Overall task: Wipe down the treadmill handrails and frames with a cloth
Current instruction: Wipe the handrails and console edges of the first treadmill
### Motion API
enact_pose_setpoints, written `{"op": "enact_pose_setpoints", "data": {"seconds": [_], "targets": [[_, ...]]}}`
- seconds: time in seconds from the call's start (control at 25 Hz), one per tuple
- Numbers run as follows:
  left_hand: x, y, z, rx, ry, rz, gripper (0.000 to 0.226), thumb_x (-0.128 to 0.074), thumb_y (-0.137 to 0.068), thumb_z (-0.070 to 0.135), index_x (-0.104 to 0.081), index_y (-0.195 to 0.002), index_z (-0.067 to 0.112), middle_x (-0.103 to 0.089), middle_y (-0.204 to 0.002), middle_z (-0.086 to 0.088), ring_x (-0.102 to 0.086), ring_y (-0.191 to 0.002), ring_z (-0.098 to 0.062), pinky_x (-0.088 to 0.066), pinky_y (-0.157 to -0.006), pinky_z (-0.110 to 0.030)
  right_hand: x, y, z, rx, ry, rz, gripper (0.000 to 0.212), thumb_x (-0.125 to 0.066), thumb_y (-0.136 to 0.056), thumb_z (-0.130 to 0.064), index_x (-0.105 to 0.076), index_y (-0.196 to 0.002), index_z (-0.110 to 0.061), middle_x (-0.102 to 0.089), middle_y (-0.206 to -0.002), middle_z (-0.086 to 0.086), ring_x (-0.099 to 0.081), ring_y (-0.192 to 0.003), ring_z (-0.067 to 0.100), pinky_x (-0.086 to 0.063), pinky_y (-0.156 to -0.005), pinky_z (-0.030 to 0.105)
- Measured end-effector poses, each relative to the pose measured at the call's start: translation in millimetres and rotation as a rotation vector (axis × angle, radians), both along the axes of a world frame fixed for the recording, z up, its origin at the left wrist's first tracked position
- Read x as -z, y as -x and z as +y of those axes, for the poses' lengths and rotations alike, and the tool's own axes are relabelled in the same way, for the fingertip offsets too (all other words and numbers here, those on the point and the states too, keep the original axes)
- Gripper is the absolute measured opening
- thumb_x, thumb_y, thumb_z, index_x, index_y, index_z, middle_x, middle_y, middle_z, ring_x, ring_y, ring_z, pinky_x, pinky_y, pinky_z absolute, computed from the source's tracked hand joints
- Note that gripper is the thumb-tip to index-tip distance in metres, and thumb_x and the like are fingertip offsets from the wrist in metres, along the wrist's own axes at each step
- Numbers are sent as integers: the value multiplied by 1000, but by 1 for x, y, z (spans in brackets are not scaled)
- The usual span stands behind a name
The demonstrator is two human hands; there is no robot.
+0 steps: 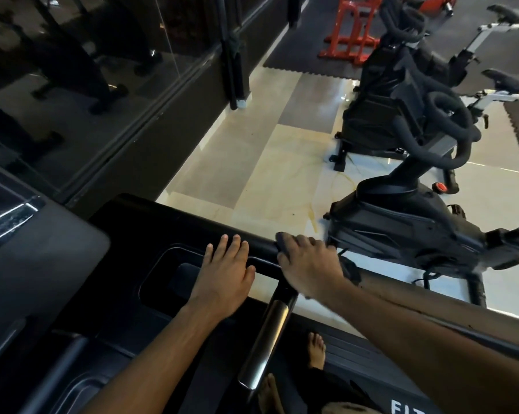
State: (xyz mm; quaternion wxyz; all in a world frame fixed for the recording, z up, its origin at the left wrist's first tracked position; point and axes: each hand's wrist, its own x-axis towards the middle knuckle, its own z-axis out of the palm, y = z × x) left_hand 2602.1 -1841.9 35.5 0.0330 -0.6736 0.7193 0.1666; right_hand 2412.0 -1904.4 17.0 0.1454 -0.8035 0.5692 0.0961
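While both arms reach forward over the treadmill console (126, 294), the left hand (225, 282) lies flat with its fingers spread on the black plastic beside a recessed tray (174, 279), gripping nothing. The right hand (307, 264) is curled down over the black handrail (261, 249) that runs across the console's far edge, and a dark cloth (283, 241) shows under its fingertips — mostly hidden, so how much of it is bunched in the palm I cannot tell. The two hands sit near each other but do not touch. A short grip bar with a shiny metal sensor plate (267, 339) slants down from the handrail between the forearms. Bare feet (316, 349) stand on the treadmill deck (356, 363) below. Beyond the rail, two black spin bikes (401, 210) stand on pale floor tiles (252, 174), with a red steel frame (350, 28) on dark matting further back — and a glass wall (73, 70) at the left.
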Motion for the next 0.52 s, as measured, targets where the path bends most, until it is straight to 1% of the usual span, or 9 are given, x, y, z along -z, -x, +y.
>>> {"op": "enact_pose_setpoints", "data": {"seconds": [0.04,0.08,0.16,0.2,0.24,0.32,0.4,0.48,0.52], "targets": [[0,1,-2,10,0,-2,59,-23,-104,41,-9,-156,16,-3,-164,-3,7,-151,-22,3,-122,-45,6,3,-1,2,4,-71,58,-20,-97,-49,-28,-150,-28,-48,-140,2,-53,-117,37,-44,-84,49],[1,4,-4,25,-5,-4,59,-23,-104,41,-9,-156,16,-3,-164,-3,7,-151,-21,3,-122,-45,6,10,-11,37,-91,-112,57,-21,-96,-47,-31,-149,-28,-47,-143,2,-53,-118,36,-45,-84,49],[-1,9,-7,32,-18,-3,58,-23,-104,41,-10,-155,17,-4,-164,-2,7,-151,-21,3,-122,-45,4,31,-34,175,-300,-73,52,-22,-94,-40,-43,-139,-27,-49,-144,5,-53,-122,37,-45,-93,55],[-2,11,-8,30,-29,1,58,-23,-104,41,-11,-155,17,-5,-164,-2,6,-151,-20,3,-122,-45,4,34,-32,239,-309,-34,49,-22,-94,-39,-47,-134,-26,-52,-140,8,-53,-122,38,-42,-95,56],[-2,13,-11,30,-35,2,57,-22,-104,41,-12,-155,17,-5,-164,-1,6,-151,-20,4,-122,-45,1,31,-21,218,-205,31,47,-22,-96,-40,-47,-133,-25,-54,-135,8,-53,-118,38,-41,-92,53],[-1,20,-14,44,-39,-8,57,-22,-104,42,-12,-155,18,-6,-164,0,6,-151,-20,5,-122,-45,4,20,4,204,-18,-43,53,-18,-97,-47,-41,-140,-27,-52,-130,6,-52,-111,38,-40,-84,51],[0,27,-16,63,-35,-10,57,-23,-104,42,-12,-155,19,-6,-164,1,6,-151,-19,6,-122,-46,9,36,-9,170,-141,-83,55,-18,-94,-51,-39,-140,-32,-49,-136,3,-49,-116,38,-42,-89,54],[-1,33,-16,72,-51,-3,57,-22,-104,42,-12,-156,19,-6,-164,2,6,-151,-19,6,-122,-46,10,49,-33,284,-301,-47,58,-17,-91,-54,-43,-136,-29,-46,-144,8,-44,-126,40,-38,-99,60],[-1,36,-17,78,-54,-4,57,-22,-104,42,-12,-156,19,-6,-164,2,6,-151,-19,6,-122,-46,7,47,-26,333,-279,-31,57,-18,-93,-53,-42,-138,-28,-43,-146,11,-42,-128,40,-36,-101,59]]}}
